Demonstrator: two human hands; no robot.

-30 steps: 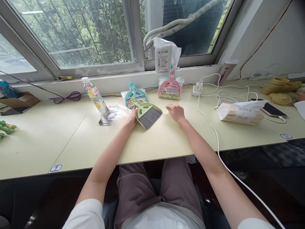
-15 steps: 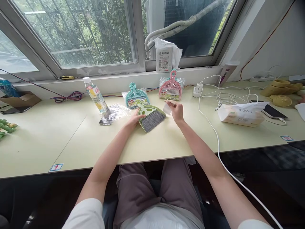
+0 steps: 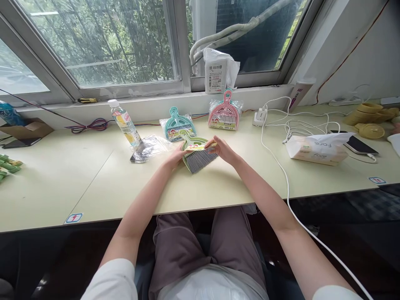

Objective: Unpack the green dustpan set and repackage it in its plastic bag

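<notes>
A green brush-and-dustpan set (image 3: 200,161) with grey bristles is tilted just above the table's middle. My left hand (image 3: 177,156) grips its left edge near the handle. Across the top of the bristles lies a colourful label strip (image 3: 196,147), and my right hand (image 3: 219,150) pinches its right end. Behind stand a teal set (image 3: 177,124) in clear wrap and a pink set (image 3: 224,112), also wrapped. A clear plastic wrapper (image 3: 153,146) lies left of my left hand.
A drink bottle (image 3: 125,124) stands at the left by the wrapper. A tissue pack (image 3: 317,149), white cables and a phone (image 3: 361,146) are at the right. A white charger (image 3: 258,117) sits near the wall. The table's front edge (image 3: 218,207) runs over my lap.
My right hand has moved left onto the green set, and the strip it held with its pale side showing now lies across the bristles, printed side visible.
</notes>
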